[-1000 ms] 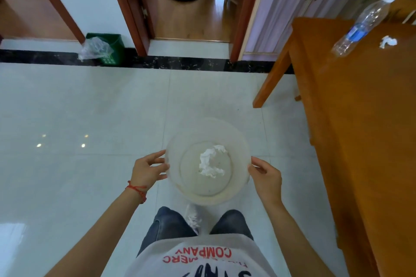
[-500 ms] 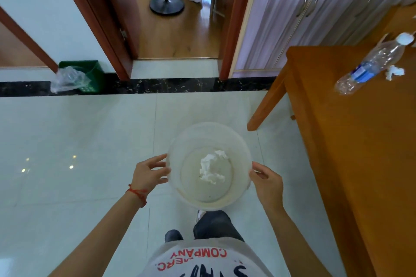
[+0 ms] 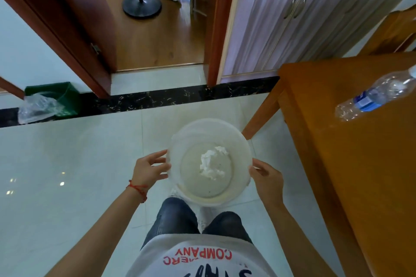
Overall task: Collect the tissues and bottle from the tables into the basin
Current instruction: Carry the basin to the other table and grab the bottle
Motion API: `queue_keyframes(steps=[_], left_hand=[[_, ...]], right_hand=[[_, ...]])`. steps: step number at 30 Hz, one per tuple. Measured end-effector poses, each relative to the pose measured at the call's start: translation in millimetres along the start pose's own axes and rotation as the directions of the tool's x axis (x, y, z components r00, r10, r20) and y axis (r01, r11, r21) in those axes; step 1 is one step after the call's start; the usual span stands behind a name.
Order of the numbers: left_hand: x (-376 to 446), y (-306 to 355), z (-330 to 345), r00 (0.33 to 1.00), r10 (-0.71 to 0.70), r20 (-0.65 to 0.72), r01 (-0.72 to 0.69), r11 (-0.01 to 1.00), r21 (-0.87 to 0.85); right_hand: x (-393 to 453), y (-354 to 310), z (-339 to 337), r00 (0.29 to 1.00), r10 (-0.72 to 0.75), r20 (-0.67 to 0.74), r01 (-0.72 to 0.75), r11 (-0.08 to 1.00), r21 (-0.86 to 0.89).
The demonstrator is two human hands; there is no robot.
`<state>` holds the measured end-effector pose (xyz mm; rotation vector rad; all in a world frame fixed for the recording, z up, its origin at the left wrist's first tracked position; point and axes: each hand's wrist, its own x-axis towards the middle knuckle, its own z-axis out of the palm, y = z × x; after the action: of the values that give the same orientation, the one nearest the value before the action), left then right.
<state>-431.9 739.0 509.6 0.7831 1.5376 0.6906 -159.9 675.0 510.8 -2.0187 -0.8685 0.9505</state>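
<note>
I see a cloudy, translucent plastic basin (image 3: 244,153) holding crumpled white paper tissue (image 3: 210,164). The counter (image 3: 360,164) is varnished orange wood with a soft sheen. The clear plastic bottle (image 3: 376,96) looks crinkled. The floor (image 3: 67,153) tiles are glossy.

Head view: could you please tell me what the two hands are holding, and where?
The round translucent plastic basin, gripped at its rim: left hand on its left side, right hand on its right.
</note>
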Motion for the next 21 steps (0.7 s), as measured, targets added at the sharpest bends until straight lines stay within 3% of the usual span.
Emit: queue_keyframes(steps=[12, 21], left_hand=[[119, 95, 4, 0.965, -0.027, 0.26, -0.024, 0.982, 0.189], [163, 142, 43, 0.87, -0.043, 0.492, -0.163, 0.915, 0.369]], right_hand=[[39, -43, 47, 0.949, 0.208, -0.239, -0.17, 0.971, 0.169], [28, -40, 62, 0.824, 0.385, -0.416, -0.239, 0.901, 0.362]])
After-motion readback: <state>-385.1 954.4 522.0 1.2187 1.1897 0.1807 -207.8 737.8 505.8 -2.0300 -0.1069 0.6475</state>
